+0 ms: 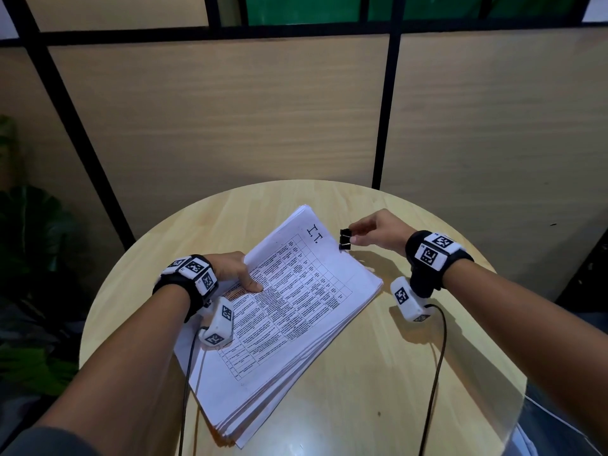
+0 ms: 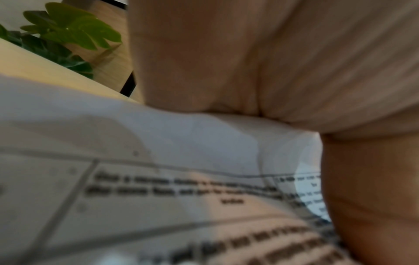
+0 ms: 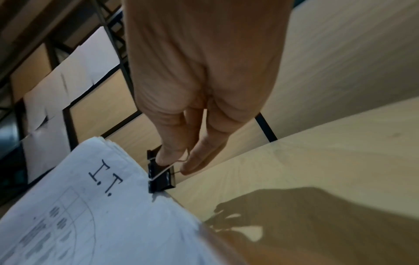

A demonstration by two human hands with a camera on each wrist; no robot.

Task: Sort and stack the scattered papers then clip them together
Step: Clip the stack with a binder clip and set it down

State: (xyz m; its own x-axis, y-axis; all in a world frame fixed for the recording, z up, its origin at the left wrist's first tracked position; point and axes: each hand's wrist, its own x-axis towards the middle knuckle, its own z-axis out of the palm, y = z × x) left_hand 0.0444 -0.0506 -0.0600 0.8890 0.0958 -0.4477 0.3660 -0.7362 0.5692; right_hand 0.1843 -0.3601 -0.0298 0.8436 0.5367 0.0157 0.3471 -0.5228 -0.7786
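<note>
One thick stack of white printed paper sheets (image 1: 289, 311) is lying diagonally on a round, pale wooden bench (image 1: 378, 373). The top sheet is showing a printed table and the handwritten letters "I.T." near its far end. One black metal binder clip (image 1: 345, 240) is sitting at the stack's far right edge, touching the paper; in the right wrist view its mouth is meeting the sheet edges (image 3: 161, 177).

Two hands are working. The left hand (image 1: 235, 269) is resting on the stack's left side, its index finger stretched flat and pressing on the top sheet, the other fingers loosely bent and gripping nothing. The right hand (image 1: 378, 230) is pinching the clip's wire handles between thumb and fingers.

Each wrist is wearing one black band carrying white blocks with black square markers, and a dark cable is trailing from each toward the near edge of the bench.

Behind the bench, light wooden wall panels (image 1: 230, 120) divided by black frames are filling the room's far side. Green leafy plants (image 1: 29, 225) are standing in shadow at the left.
</note>
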